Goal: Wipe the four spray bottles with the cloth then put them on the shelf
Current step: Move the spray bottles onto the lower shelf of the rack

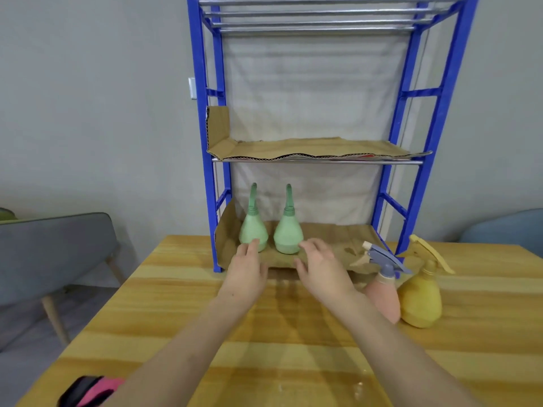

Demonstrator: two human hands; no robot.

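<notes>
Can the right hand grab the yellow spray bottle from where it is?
Probably yes. The right hand is open and holds nothing, and the yellow bottle stands on the table to its right. The pink bottle stands between them, so the hand would likely go over or around it.

Single head-worn view, wide-angle, facing forward and down — table (176, 289) near, shelf (199, 54) just beyond

Left green bottle (253, 234), right green bottle (288, 235) upright on shelf (211, 186); pink bottle (382, 298), yellow bottle (421, 304) beside it
</notes>
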